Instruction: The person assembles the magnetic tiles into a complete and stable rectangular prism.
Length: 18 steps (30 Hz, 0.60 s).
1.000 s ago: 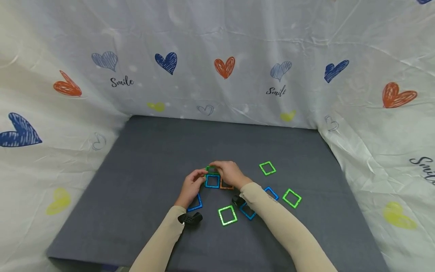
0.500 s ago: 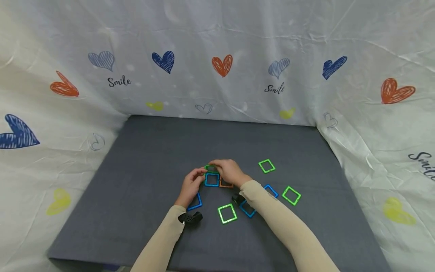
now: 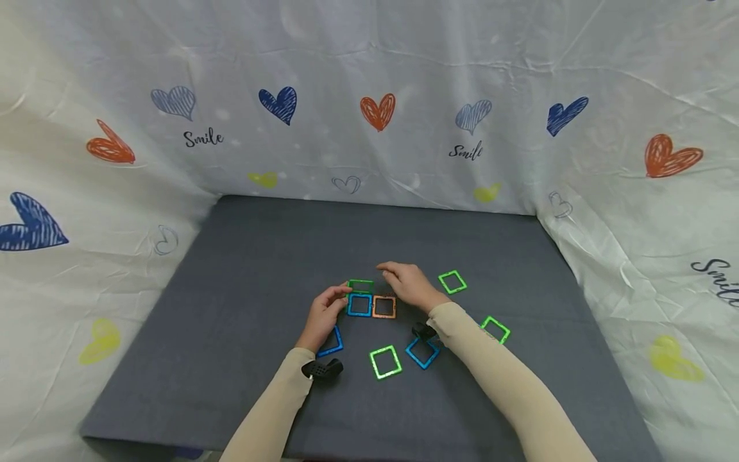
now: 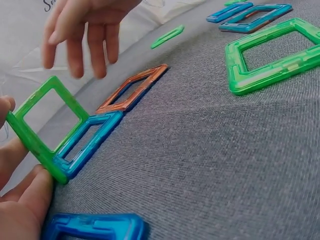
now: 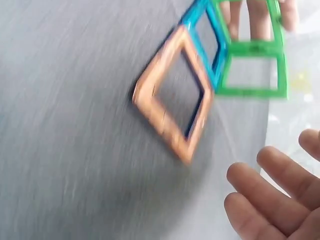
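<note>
My left hand point(image 3: 322, 317) pinches a green square magnetic tile point(image 4: 72, 100) that stands upright at the edge of a flat blue tile point(image 3: 360, 314). In the right wrist view two upright green tiles point(image 5: 252, 48) meet at a corner over that blue tile, with left fingertips behind one of them. Flat against the blue tile's right side lies an orange tile point(image 3: 384, 316). My right hand point(image 3: 407, 282), its fingers loosely spread and holding nothing, hovers behind and right of the orange tile. Another blue tile point(image 3: 331, 351) lies partly hidden by the left wrist.
Loose on the grey cloth-covered table point(image 3: 260, 269) lie a green tile point(image 3: 389, 375) in front, a blue tile point(image 3: 415, 359), and two green tiles farther right, one partly under my right forearm. Another blue tile point(image 4: 230, 12) shows in the left wrist view. Heart-printed curtains surround the table.
My right hand has let go of the green tile and moved right and back, uncovering the orange tile. The left hand stays in place, and the green tile still stands.
</note>
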Motion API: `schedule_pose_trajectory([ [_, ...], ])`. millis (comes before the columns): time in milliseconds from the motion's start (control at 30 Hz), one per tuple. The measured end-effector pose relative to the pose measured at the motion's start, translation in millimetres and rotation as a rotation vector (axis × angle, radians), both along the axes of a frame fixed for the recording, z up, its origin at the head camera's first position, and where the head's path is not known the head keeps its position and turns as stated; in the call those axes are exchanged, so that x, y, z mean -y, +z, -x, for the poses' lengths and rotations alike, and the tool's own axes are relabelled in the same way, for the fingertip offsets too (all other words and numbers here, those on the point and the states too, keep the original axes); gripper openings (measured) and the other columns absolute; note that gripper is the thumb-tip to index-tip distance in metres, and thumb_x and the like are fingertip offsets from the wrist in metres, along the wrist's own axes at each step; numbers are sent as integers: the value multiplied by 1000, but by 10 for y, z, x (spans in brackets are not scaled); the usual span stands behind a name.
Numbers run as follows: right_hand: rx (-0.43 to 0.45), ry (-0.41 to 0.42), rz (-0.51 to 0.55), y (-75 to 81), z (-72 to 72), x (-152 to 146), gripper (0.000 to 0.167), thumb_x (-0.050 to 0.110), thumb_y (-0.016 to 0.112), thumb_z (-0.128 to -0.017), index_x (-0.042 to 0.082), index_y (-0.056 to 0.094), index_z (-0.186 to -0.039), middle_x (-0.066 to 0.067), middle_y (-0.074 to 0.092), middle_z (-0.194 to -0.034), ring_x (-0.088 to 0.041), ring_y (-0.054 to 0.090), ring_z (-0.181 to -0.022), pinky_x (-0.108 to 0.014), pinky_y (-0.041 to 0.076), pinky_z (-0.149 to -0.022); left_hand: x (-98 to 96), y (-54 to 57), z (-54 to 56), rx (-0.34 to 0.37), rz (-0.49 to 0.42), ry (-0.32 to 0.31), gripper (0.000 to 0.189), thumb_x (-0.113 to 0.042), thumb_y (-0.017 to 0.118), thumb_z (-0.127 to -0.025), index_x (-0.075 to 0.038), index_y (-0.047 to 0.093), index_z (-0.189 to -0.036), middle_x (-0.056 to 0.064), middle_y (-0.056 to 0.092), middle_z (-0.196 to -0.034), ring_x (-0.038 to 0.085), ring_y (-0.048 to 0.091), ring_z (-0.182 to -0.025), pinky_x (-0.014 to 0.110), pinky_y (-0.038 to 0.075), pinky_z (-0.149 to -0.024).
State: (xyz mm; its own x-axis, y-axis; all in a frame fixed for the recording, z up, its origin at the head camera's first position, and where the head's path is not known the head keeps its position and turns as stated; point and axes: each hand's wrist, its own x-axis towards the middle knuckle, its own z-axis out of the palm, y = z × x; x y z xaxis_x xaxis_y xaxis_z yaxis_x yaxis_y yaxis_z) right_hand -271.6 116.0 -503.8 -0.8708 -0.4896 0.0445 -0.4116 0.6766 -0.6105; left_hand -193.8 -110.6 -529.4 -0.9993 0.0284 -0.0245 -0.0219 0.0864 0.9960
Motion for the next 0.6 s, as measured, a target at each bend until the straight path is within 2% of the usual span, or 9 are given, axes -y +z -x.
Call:
schedule_pose_trajectory([
  [133,-7,-60,-20,16,21,-265,40,26,46,-109,7,60,-142,-14,71,-129,-25,71,-103,-44,57,-84,6,5,-1,4,-2,-10,27,-3,53,-102,5,65,-125,19,50,-155,35,43,-147,53,37,-120],
  [233,-10,-111,-37,35,33,-458,40,26,49,-108,6,60,-141,-15,72,-125,-29,71,-104,-47,58,-84,6,8,-5,6,1,-12,27,-3,52,-102,5,65,-126,18,50,-155,34,43,-148,53,36,-120],
  [367,-41,-190,-105,59,44,-672,40,25,54,-105,5,61,-140,-19,70,-127,-34,70,-108,-50,58,-86,4,6,-9,2,-1,-2,27,-3,52,-102,5,65,-125,19,50,-155,35,43,-148,54,36,-120],
  [467,-29,-279,-184,68,41,-792,43,26,58,-103,5,60,-140,-24,65,-132,-36,68,-105,-49,58,-79,4,-7,-8,3,-7,2,27,-3,52,-103,5,64,-126,19,49,-155,36,42,-148,55,36,-120],
  [600,30,-376,-277,66,23,-898,48,27,62,-100,3,59,-141,-29,61,-131,-36,65,-92,-45,53,-66,6,-24,-5,5,4,3,28,-4,52,-104,4,64,-127,18,48,-156,37,42,-147,55,36,-119],
])
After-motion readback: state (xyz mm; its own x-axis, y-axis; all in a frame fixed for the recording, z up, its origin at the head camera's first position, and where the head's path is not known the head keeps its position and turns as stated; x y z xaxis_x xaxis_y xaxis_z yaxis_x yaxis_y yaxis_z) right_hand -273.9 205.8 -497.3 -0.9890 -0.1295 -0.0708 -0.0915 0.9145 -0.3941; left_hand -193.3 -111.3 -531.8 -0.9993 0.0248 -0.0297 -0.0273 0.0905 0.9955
